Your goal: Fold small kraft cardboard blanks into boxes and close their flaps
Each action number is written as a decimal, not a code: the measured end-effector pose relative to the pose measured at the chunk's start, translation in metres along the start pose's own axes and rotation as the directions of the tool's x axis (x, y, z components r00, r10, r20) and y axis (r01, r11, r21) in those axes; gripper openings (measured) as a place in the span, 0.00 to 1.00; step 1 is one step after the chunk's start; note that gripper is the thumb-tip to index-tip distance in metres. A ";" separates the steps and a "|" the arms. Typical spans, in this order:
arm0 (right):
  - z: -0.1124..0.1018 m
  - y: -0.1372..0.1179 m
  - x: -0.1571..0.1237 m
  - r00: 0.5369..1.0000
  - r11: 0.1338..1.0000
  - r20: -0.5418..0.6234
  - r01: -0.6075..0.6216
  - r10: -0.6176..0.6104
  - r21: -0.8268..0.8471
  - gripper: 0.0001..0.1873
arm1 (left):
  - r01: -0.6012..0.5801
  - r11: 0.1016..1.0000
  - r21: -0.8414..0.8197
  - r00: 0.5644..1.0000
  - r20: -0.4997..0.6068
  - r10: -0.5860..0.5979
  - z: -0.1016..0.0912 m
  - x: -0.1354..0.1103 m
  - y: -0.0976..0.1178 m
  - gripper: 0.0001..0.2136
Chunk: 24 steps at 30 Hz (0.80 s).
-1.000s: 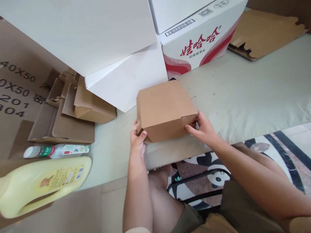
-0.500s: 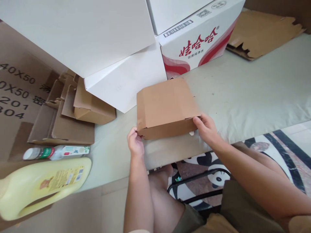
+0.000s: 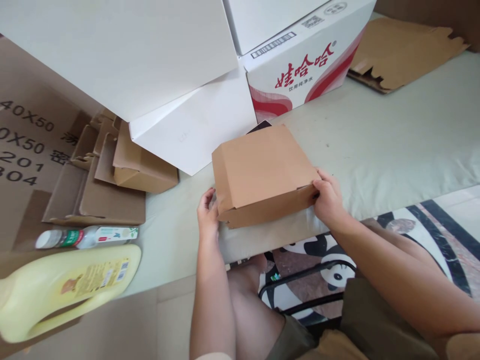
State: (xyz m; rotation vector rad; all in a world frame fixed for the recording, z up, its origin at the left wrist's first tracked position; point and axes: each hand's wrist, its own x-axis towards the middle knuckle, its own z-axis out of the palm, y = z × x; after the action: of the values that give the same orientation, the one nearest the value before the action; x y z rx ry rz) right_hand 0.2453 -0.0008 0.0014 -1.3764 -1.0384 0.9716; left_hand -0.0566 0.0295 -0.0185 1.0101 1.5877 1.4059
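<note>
A small brown cardboard box is between my two hands near the front edge of the cloth-covered table, its wide top panel and front side showing. My left hand is at its left side, fingers curled against the edge and partly hidden. On the right, my right hand grips the front corner, with the thumb on the box's edge. A dark flat thing peeks out behind the box; its kind is hidden.
White cartons and a red-and-white water carton stand behind. To the left are folded brown boxes, a clear bottle and a yellow jug. Flattened cardboard lies at the back right.
The box has shifted slightly toward me and to the right. My right hand moved right with its corner, and my left fingers slid up its left side. More of the dark thing shows.
</note>
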 end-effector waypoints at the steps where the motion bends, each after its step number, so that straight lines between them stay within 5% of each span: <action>1: 0.000 0.000 0.000 1.000 1.000 0.011 -0.006 0.006 0.025 0.06 | 0.008 1.000 0.000 1.000 0.005 -0.008 0.000 0.002 0.000 0.22; 5: 0.002 -0.002 0.001 0.999 0.993 0.044 0.003 -0.008 0.118 0.05 | 0.025 1.000 0.007 0.999 0.025 -0.025 0.007 -0.001 0.013 0.28; 8: 0.001 -0.004 0.001 0.998 0.988 0.056 -0.026 0.018 0.155 0.06 | 0.049 0.998 -0.046 0.997 0.064 -0.046 0.017 -0.026 0.036 0.26; 10: 0.000 -0.005 0.001 0.996 0.981 0.079 -0.049 0.035 0.185 0.08 | 0.184 0.968 -0.170 0.981 0.099 -0.169 0.022 -0.052 0.051 0.18; 12: -0.003 -0.004 0.001 0.992 0.975 0.118 -0.060 0.035 0.213 0.08 | 0.406 0.886 -0.226 0.912 0.162 -0.377 0.022 -0.075 0.058 0.21; 14: -0.004 -0.004 0.001 0.991 0.974 0.134 -0.051 0.022 0.219 0.08 | 0.483 0.845 -0.227 0.875 0.110 -0.471 0.017 -0.087 0.057 0.23; 20: -0.006 -0.011 0.003 0.999 0.992 0.026 -0.041 0.038 0.119 0.07 | 0.523 0.829 -0.200 0.852 0.106 -0.512 -0.004 -0.069 0.025 0.23; 24: -0.007 -0.012 0.007 0.997 0.997 -0.066 -0.028 0.033 0.077 0.07 | 0.380 0.913 -0.147 0.921 0.146 -0.360 -0.018 -0.052 0.016 0.13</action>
State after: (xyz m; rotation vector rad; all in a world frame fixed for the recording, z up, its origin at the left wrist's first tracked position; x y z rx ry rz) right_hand 0.2535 0.0039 0.0140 -1.3566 -0.9240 0.9706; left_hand -0.0517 -0.0241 0.0017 0.6329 1.4514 1.1750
